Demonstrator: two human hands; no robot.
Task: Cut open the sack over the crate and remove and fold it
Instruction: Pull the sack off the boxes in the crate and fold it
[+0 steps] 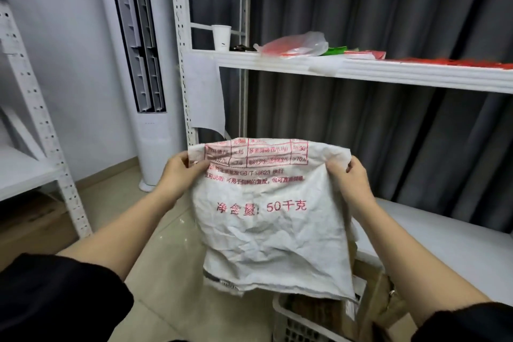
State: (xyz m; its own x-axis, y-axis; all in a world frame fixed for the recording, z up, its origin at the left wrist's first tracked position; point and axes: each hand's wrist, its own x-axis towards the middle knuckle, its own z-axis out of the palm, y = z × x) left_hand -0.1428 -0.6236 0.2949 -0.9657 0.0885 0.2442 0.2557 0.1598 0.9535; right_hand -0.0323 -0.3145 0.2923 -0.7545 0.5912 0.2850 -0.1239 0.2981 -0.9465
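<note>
**Sack held up by its top corners above the crate**

Two black sleeves (55, 297) frame the bottom of the view, bare forearms reaching forward from them. The left hand (177, 172) grips the upper left corner of a crumpled white woven plastic sack printed with red Chinese lettering and a red table (272, 225), fingers curled round the edge. The right hand (349, 178) pinches the upper right corner the same way. Between them the sack hangs spread out and clear of everything else — its lower edge ends just above a white slotted plastic crate (288, 322) at the bottom of the view, with brown contents showing inside.

Beside the crate on the right stands a brown cardboard box (380, 294). Behind the sack rises a white metal shelving unit (361, 69) — on its shelf stand a white paper cup (221, 37) and a clear plastic bag with red contents (297, 46). A dark grey curtain (388, 8) hangs behind, and a tall white floor-standing air conditioner (138, 64) stands to the left.
</note>
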